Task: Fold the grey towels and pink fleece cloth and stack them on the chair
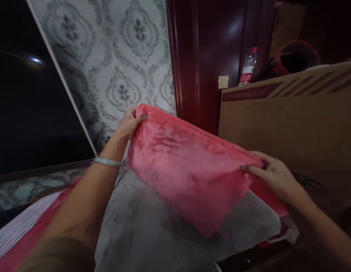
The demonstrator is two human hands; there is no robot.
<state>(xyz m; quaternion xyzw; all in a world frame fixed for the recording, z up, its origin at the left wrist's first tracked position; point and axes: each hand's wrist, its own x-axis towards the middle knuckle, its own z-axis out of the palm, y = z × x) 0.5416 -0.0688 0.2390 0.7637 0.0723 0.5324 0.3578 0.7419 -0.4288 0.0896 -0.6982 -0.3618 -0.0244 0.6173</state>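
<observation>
A pink plush cloth [181, 162], folded double and streaked with darker creases, hangs between my two hands. My left hand [131, 122] pinches its upper left corner, thumb on the near side. At the right end, my right hand [267, 170] grips the other top corner between thumb and fingers. The cloth slopes down from left to right, and its lower edge is slightly blurred. Beneath it spreads a grey cloth [141, 230], partly covered by the pink one. What supports the grey cloth is mostly hidden.
A large cardboard box [288, 124] stands on the right, with a plastic bottle [248, 67] and a red-rimmed round container [298, 56] at its top. A dark screen-like panel [36, 94] rises at the left. Striped fabric [25, 223] lies at lower left. Patterned wallpaper [121, 49] is behind.
</observation>
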